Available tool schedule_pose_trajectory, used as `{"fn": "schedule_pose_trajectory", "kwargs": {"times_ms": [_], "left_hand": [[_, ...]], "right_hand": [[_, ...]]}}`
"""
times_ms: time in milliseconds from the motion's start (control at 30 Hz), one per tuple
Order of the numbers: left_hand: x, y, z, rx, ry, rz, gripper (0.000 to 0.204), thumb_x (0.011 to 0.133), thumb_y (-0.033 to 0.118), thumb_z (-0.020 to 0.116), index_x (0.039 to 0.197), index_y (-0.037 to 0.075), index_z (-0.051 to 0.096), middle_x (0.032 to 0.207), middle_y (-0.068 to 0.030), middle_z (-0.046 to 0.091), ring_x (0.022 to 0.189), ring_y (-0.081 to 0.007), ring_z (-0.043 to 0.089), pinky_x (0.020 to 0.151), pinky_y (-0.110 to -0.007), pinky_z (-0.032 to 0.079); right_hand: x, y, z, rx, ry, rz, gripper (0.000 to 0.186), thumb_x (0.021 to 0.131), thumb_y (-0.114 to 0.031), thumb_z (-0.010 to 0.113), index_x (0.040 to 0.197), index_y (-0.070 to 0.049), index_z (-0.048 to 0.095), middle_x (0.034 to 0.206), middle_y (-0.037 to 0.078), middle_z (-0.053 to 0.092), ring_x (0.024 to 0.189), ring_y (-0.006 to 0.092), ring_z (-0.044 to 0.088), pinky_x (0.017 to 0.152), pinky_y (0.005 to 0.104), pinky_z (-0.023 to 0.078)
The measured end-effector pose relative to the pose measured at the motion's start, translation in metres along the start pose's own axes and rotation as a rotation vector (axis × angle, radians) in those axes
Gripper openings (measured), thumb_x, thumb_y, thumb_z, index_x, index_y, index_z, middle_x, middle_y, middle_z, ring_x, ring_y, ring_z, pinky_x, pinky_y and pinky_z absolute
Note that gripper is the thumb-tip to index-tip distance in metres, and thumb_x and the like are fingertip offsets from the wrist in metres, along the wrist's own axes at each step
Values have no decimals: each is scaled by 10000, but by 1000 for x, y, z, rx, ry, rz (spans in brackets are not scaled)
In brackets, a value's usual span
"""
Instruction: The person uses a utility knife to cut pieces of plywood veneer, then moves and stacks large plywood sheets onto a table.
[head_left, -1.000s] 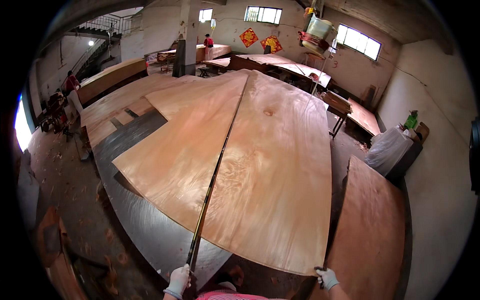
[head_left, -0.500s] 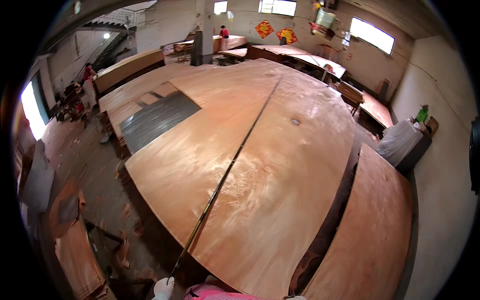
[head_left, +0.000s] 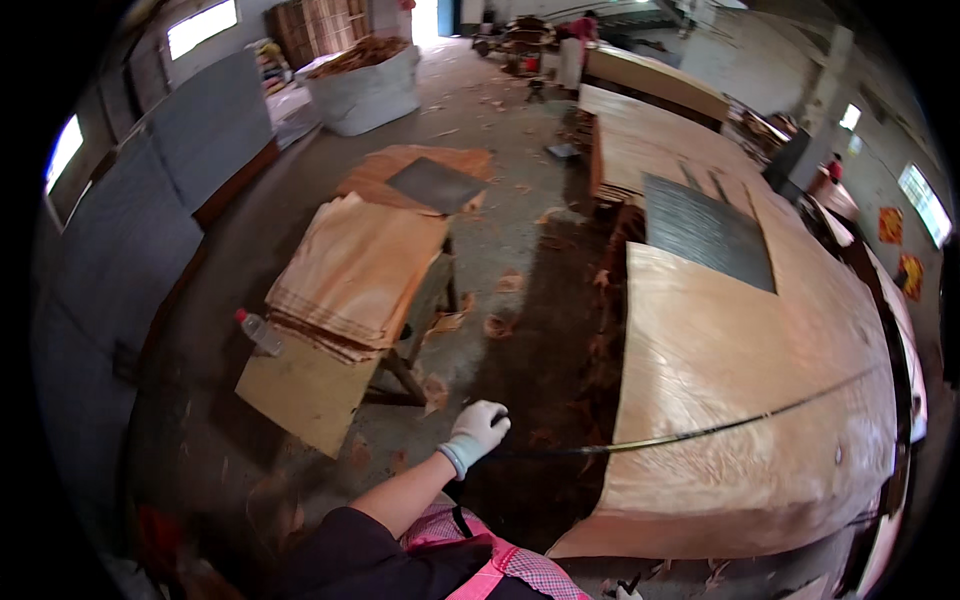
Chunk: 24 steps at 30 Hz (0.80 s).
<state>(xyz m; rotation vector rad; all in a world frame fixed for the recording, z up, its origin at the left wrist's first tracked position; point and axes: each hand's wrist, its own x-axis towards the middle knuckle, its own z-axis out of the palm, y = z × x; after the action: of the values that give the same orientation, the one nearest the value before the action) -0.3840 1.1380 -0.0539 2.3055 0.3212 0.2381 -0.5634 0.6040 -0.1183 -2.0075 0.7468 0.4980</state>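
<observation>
Long thin pole [head_left: 690,436] lies across large wood sheet [head_left: 740,345], near end past the sheet's edge at gloved left hand [head_left: 480,427]. Left fingers curled closed, apparently round that end, likely for reach. Right hand [head_left: 628,593] barely in at bottom; can't tell its fingers' state. Veneer stack [head_left: 350,265] on desk [head_left: 305,400], probably for easy access; bottle [head_left: 260,333] beside.
</observation>
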Motion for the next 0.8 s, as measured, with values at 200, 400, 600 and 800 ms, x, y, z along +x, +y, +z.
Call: {"fn": "schedule_pose_trajectory", "kwargs": {"times_ms": [200, 400, 600, 800], "left_hand": [[83, -130, -129, 131, 504, -333, 242, 811, 217, 633, 967, 39, 688, 970, -175, 671, 947, -339, 630, 856, -425, 494], [201, -228, -173, 309, 592, -450, 394, 805, 286, 673, 1116, 45, 640, 1130, -191, 616, 1103, -351, 560, 975, -444, 425], [272, -231, -176, 603, 447, -494, 506, 783, 366, 731, 1179, 72, 618, 1218, -159, 578, 1136, -319, 554, 976, -444, 438], [269, -291, -209, 300, 153, -554, 260, 791, 337, 703, 960, 144, 746, 1010, -152, 699, 957, -301, 666, 867, -384, 523]], "right_hand": [[-3, -156, 115, -91, -181, -240, 310, 916, -238, 592, 1152, -51, 669, 698, -7, 594, 511, 82, 444, 473, 269, 366], [-18, -218, 174, -111, -198, -152, 291, 908, -226, 616, 1144, -75, 695, 652, -30, 555, 520, 59, 424, 473, 267, 352], [-17, -198, 186, -188, -151, -103, 228, 901, -249, 614, 972, -57, 717, 564, -35, 506, 457, 73, 386, 427, 293, 311], [-42, -242, 202, -23, -153, -6, 224, 893, -264, 621, 945, -68, 718, 574, -23, 535, 461, 77, 402, 430, 280, 323]]}}
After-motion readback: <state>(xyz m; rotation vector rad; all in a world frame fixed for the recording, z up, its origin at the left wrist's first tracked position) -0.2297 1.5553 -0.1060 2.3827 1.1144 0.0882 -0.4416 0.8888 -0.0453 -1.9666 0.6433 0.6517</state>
